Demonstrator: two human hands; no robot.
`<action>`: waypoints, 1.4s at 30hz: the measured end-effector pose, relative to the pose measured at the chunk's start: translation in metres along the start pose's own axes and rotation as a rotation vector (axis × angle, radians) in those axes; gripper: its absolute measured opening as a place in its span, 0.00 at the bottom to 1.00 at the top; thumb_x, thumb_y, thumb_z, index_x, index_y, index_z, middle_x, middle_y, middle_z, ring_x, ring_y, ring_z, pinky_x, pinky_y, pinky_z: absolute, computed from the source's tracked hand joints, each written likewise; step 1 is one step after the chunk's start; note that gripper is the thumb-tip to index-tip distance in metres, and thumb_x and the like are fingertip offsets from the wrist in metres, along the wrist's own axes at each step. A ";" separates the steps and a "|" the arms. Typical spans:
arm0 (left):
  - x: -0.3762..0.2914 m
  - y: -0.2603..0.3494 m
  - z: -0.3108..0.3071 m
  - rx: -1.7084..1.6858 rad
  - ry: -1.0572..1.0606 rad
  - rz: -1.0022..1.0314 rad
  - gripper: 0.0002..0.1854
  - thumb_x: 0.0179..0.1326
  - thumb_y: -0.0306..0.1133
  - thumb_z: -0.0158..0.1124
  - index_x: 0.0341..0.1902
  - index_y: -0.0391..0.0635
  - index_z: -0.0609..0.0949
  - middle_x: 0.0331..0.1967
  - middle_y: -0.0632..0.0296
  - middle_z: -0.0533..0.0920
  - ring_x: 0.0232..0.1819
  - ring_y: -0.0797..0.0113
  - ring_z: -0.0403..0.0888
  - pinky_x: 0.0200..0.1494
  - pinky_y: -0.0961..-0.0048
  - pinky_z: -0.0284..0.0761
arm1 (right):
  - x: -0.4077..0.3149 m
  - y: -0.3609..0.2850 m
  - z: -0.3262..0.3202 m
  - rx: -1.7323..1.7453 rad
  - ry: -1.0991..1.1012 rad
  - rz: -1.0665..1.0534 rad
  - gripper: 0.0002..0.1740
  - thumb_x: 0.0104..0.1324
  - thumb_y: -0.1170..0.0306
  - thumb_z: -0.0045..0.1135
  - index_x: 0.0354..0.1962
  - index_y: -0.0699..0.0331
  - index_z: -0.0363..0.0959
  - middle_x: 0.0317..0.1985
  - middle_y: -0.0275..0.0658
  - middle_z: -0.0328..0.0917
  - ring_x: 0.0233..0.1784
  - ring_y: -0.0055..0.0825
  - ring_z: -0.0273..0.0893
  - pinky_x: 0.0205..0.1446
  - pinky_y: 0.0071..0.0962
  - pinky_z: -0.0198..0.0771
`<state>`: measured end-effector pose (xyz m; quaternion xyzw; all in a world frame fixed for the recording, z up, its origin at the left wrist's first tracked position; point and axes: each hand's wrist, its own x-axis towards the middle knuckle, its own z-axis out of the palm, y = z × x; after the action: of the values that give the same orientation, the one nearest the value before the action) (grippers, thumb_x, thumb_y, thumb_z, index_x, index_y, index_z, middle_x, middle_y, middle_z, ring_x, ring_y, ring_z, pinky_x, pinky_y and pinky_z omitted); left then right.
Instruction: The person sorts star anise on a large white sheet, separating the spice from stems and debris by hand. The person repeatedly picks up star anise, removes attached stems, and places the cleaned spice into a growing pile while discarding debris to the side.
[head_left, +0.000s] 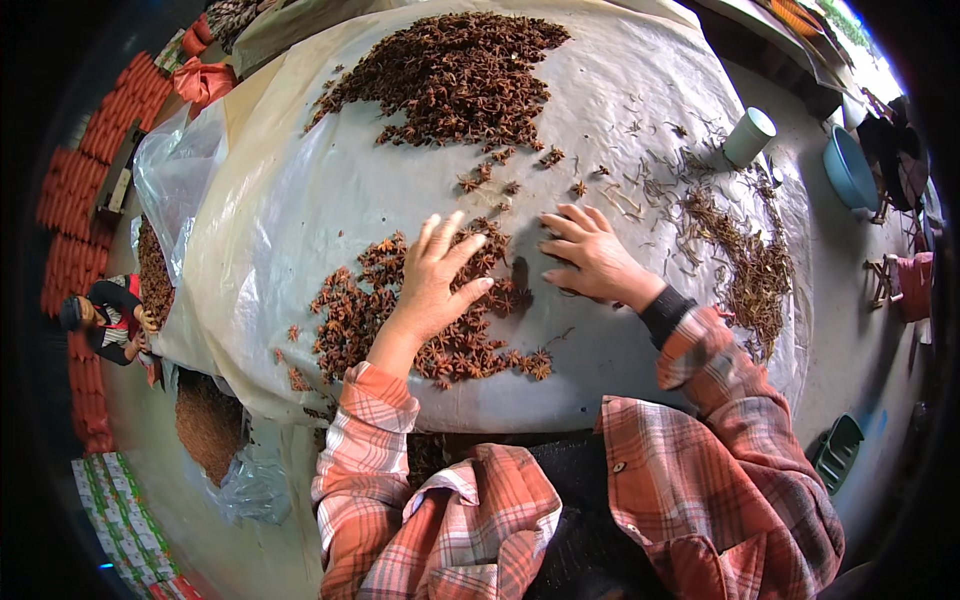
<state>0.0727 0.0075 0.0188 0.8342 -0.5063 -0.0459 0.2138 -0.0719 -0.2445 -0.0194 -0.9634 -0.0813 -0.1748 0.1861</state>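
My left hand (433, 283) is palm down over the near spread of dried star anise (360, 322), its fingers apart. Some pods show beyond its fingertips and beside its thumb. To the right, my right hand (600, 259) rests low over the pale plastic sheet (630, 360) with fingers spread. Dark bits show beneath its fingers; its palm side is hidden. A much larger heap of star anise (457, 82) lies at the far side of the table, with a few loose pods trailing towards my hands.
Thin brown stalks (750, 277) lie along the right edge near a pale green cylindrical container (748, 137). On the floor are a blue basin (850, 169), a green plastic stool (838, 454) and an open sack (210, 427). Another person (112, 319) works at the left by stacked red bags (71, 187).
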 end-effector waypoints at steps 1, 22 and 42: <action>-0.002 0.002 0.000 0.019 -0.001 -0.097 0.35 0.60 0.53 0.66 0.70 0.57 0.71 0.77 0.56 0.55 0.79 0.45 0.45 0.76 0.47 0.45 | -0.012 0.000 -0.006 0.028 0.054 0.013 0.22 0.58 0.59 0.65 0.48 0.59 0.78 0.61 0.43 0.71 0.68 0.45 0.63 0.71 0.49 0.55; -0.002 0.056 0.053 -1.086 0.417 -0.300 0.15 0.72 0.29 0.54 0.60 0.40 0.74 0.50 0.60 0.78 0.46 0.73 0.78 0.48 0.74 0.80 | 0.046 -0.045 0.025 0.657 0.208 0.270 0.10 0.56 0.81 0.57 0.37 0.68 0.77 0.37 0.41 0.77 0.40 0.36 0.78 0.46 0.29 0.74; -0.047 0.101 0.049 -1.335 0.631 -0.135 0.18 0.78 0.41 0.44 0.35 0.41 0.73 0.26 0.69 0.71 0.28 0.80 0.65 0.32 0.76 0.67 | 0.001 -0.152 -0.020 0.503 0.157 0.147 0.06 0.52 0.79 0.59 0.30 0.65 0.74 0.29 0.40 0.74 0.31 0.34 0.74 0.39 0.30 0.70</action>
<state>-0.0481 -0.0072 0.0085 0.5293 -0.2328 -0.1150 0.8077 -0.1104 -0.1130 0.0488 -0.8737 -0.0374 -0.2091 0.4376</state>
